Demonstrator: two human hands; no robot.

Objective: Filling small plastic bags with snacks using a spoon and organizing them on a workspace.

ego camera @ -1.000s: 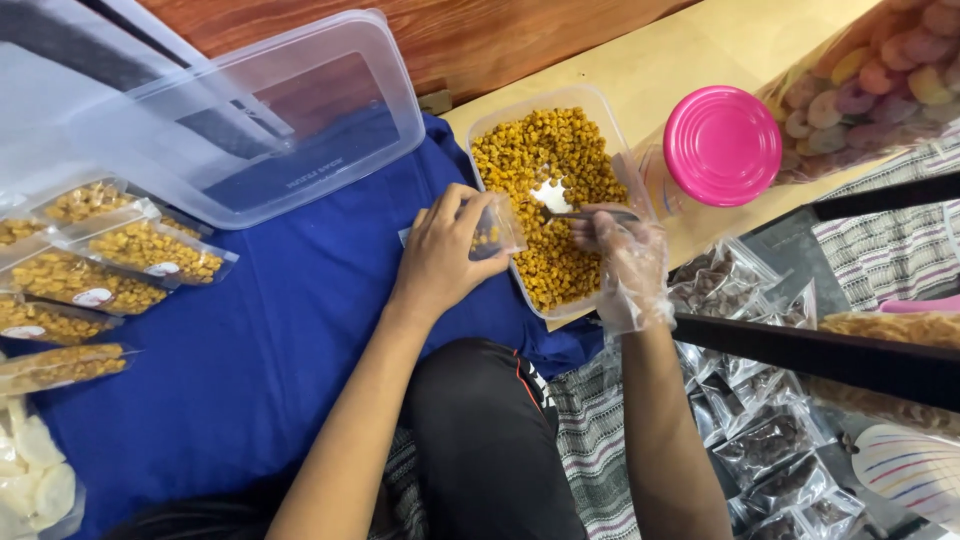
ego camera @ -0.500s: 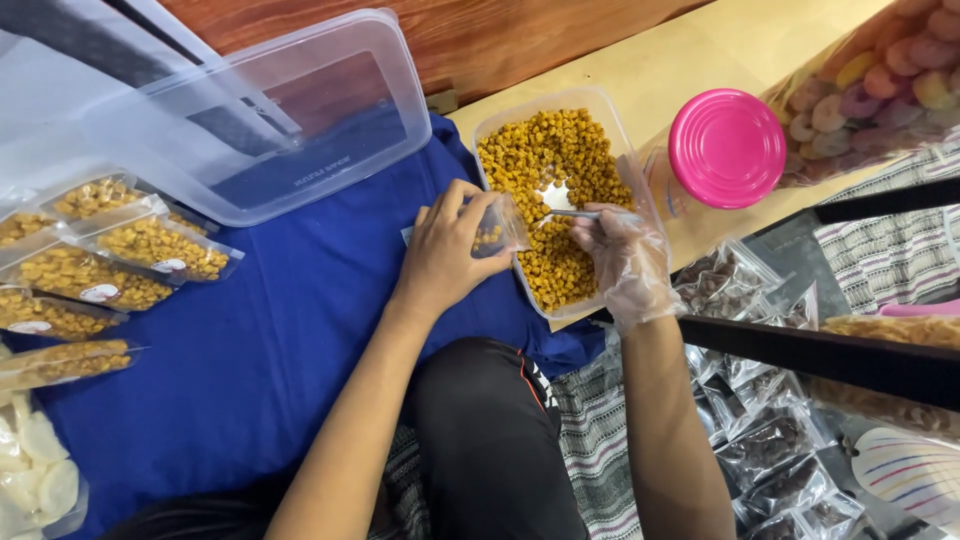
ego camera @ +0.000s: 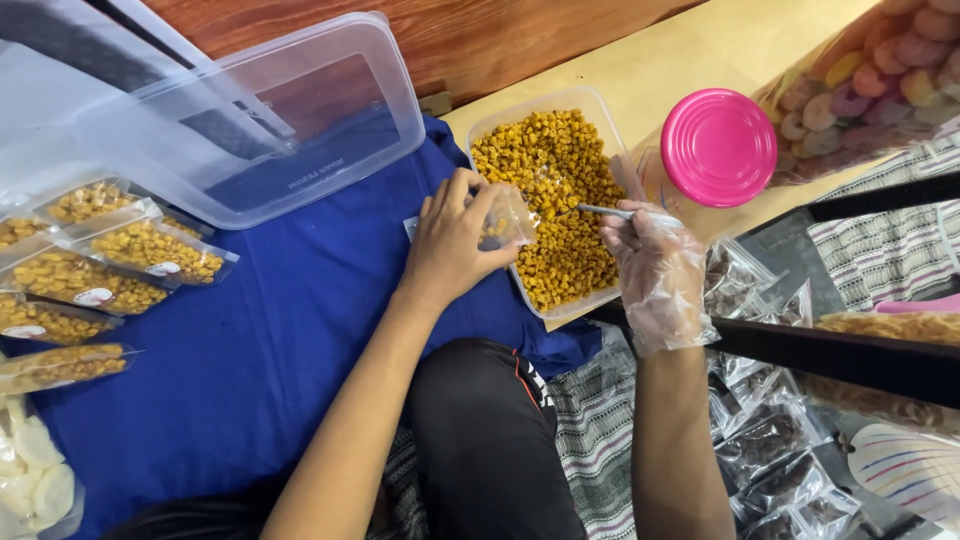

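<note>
Since the earlier frame, your gloved right hand (ego camera: 655, 262) has drawn the spoon (ego camera: 605, 211) back from the snack heap toward the right edge of the tub (ego camera: 497, 120). Your right fingers pinch the spoon's handle, its long axis running left to right, bowl pointing at the small clear pouch (ego camera: 507, 217). Your bare left hand (ego camera: 455, 235) pinches that pouch over the tub's near-left edge, just left of the spoon tip. Filled pouches (ego camera: 150, 250) lie far left on the blue cloth (ego camera: 290, 330)
</note>
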